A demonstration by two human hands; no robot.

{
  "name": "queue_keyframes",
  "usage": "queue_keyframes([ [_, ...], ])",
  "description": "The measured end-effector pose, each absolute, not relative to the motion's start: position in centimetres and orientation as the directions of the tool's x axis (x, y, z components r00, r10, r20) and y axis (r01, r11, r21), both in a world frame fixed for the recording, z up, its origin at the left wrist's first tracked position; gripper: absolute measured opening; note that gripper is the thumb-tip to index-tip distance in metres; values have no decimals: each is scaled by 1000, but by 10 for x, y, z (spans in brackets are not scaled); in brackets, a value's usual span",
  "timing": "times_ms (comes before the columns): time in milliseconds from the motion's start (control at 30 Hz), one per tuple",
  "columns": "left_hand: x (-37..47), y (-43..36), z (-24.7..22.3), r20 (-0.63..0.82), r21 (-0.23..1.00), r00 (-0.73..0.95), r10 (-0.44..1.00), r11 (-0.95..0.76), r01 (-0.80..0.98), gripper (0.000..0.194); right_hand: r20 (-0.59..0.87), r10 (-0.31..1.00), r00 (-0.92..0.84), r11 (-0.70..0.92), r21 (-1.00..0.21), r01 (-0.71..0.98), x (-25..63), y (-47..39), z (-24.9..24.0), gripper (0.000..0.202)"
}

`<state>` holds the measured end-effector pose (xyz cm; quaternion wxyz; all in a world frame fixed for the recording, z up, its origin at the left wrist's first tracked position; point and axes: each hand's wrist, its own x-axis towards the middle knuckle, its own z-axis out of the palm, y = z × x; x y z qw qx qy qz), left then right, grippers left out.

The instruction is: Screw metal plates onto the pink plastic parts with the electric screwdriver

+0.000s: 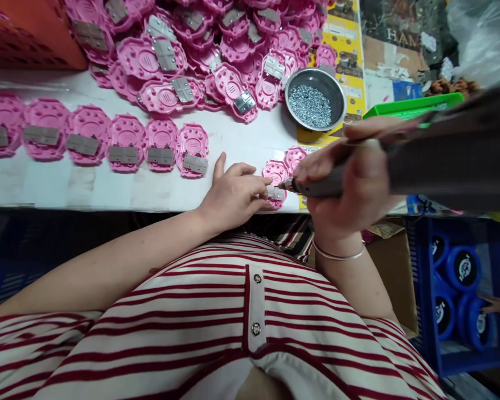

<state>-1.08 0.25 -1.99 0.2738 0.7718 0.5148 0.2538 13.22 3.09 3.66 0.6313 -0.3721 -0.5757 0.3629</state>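
Observation:
My left hand lies palm down at the table's front edge. Its thumb and forefinger press on the left side of a pink plastic casing, while the little finger sticks out. A grey metal plate lies across the casing's lower part. My right hand is wrapped round a dark power screwdriver, held nearly level. The driver's tip is at the metal plate, by my left fingertips; whether a screw sits there is too small to tell. Another pink casing lies just behind, partly hidden by my right hand.
A metal bowl of small screws stands behind my hands. Pink casings with plates form a row at left and a heap at the back. An orange basket, a green tray and a blue crate stand around.

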Motion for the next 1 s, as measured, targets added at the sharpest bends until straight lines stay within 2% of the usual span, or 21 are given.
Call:
queue_keyframes([
  [100, -11, 2, -21, 151, 687, 347, 926, -351, 636, 7, 618, 752, 228, 657, -728, -194, 145, 25, 47, 9],
  [200, -9, 5, -21, 204, 653, 363, 909, -403, 642, 9, 664, 713, 224, 701, -683, -205, 158, 19, 51, 10],
  [433, -6, 17, -18, 267, 489, 496, 826, -560, 669, 8, 648, 731, 216, 676, -730, -97, 184, 3, 49, 16],
  [700, -14, 18, -16, 322, 465, 496, 806, -591, 659, 14, 650, 723, 233, 685, -719, -120, 203, -6, 47, 20],
  [867, -7, 25, -15, 276, 449, 453, 848, -530, 719, 14, 637, 733, 241, 672, -732, -109, 208, -6, 41, 19],
  [1000, -1, 32, -7, 320, 527, 410, 854, -520, 672, 14, 667, 709, 228, 701, -703, -120, 213, -6, 41, 22],
])
